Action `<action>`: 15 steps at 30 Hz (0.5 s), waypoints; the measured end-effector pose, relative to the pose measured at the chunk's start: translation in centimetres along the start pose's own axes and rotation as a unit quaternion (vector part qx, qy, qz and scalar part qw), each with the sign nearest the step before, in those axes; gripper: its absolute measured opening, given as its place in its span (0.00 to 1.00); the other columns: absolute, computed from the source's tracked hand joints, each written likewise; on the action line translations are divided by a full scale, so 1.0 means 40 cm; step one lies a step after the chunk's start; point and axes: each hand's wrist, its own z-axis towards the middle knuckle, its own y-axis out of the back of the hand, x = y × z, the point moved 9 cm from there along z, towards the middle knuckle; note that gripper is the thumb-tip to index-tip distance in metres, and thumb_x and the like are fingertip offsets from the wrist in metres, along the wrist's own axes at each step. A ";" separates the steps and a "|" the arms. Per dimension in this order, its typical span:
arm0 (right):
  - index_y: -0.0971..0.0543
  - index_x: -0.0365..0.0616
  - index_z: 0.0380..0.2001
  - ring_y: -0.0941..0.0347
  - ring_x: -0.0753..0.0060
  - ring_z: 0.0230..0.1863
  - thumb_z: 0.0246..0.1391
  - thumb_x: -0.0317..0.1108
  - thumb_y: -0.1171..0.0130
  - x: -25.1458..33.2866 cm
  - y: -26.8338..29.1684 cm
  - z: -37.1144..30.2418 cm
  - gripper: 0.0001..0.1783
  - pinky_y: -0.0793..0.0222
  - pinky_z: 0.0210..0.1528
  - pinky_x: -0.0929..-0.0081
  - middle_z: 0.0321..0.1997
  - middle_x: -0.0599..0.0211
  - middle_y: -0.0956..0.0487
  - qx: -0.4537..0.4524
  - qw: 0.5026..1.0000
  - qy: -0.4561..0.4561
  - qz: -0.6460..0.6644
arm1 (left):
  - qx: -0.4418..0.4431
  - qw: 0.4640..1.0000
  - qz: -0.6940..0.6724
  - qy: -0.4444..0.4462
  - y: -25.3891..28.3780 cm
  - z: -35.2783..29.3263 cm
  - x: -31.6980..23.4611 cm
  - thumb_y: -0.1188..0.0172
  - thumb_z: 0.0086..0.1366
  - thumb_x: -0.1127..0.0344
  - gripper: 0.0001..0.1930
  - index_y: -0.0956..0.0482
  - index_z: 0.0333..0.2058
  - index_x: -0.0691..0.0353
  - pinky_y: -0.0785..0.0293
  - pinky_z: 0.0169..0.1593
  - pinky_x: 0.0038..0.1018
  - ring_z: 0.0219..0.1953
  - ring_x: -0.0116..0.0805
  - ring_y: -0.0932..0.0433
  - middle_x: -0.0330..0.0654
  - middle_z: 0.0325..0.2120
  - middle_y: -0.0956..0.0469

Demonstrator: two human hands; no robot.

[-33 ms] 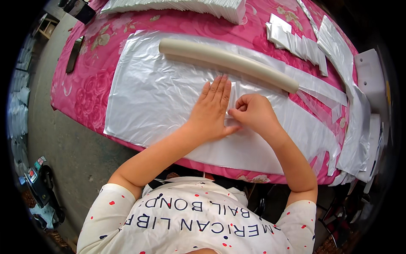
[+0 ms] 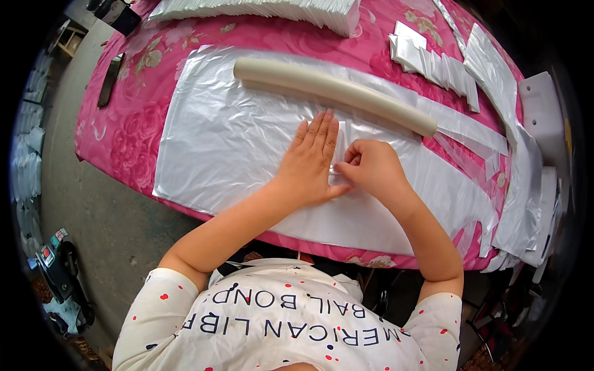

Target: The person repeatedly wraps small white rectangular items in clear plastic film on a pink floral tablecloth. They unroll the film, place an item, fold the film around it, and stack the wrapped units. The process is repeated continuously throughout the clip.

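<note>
My left hand point(image 2: 308, 167) lies flat on a stack of clear plastic bags point(image 2: 216, 136), its fingers held straight and pointing away from me, the thumb stretched to the right. Close beside it, my right hand point(image 2: 375, 166) is closed, with thumb and forefinger pinched together. Between the two hands shows a narrow folded piece of plastic point(image 2: 341, 142), partly covered by the left hand. What the right fingertips pinch is too small to make out. Beyond both hands a long beige tube point(image 2: 334, 88) rests across the plastic, slanting down to the right.
A pink floral cloth point(image 2: 133, 136) covers the table. Far off lies a thick pile of plastic bags point(image 2: 260, 11); at the far right are small folded plastic packets point(image 2: 433, 62) and long plastic strips point(image 2: 513, 154). A dark phone-like object point(image 2: 111, 80) lies left, and a white plastic box point(image 2: 543, 108) stands right.
</note>
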 end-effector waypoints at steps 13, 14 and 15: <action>0.33 0.38 0.52 0.45 0.53 0.63 0.50 0.47 0.46 0.159 -0.098 0.015 0.31 0.52 0.63 0.59 0.60 0.51 0.37 -0.135 0.893 0.354 -0.244 | -0.042 0.816 -0.544 0.190 0.097 -0.251 0.117 0.50 0.64 0.65 0.17 0.30 0.48 0.70 0.35 0.54 0.29 0.50 0.37 0.28 0.49 0.44 0.25; 0.36 0.38 0.55 0.50 0.52 0.65 0.51 0.49 0.47 0.152 -0.125 0.022 0.33 0.57 0.65 0.57 0.62 0.50 0.41 -0.126 0.904 0.336 -0.231 | 0.016 0.761 -0.606 0.229 0.077 -0.309 0.115 0.52 0.66 0.65 0.16 0.29 0.46 0.71 0.34 0.53 0.28 0.48 0.36 0.26 0.49 0.43 0.24; 0.39 0.38 0.58 0.54 0.51 0.67 0.53 0.51 0.49 0.151 -0.149 0.022 0.36 0.62 0.67 0.56 0.65 0.49 0.45 -0.117 0.916 0.316 -0.219 | 0.074 0.697 -0.662 0.264 0.056 -0.364 0.104 0.54 0.67 0.65 0.15 0.27 0.45 0.71 0.32 0.52 0.27 0.47 0.36 0.25 0.49 0.42 0.24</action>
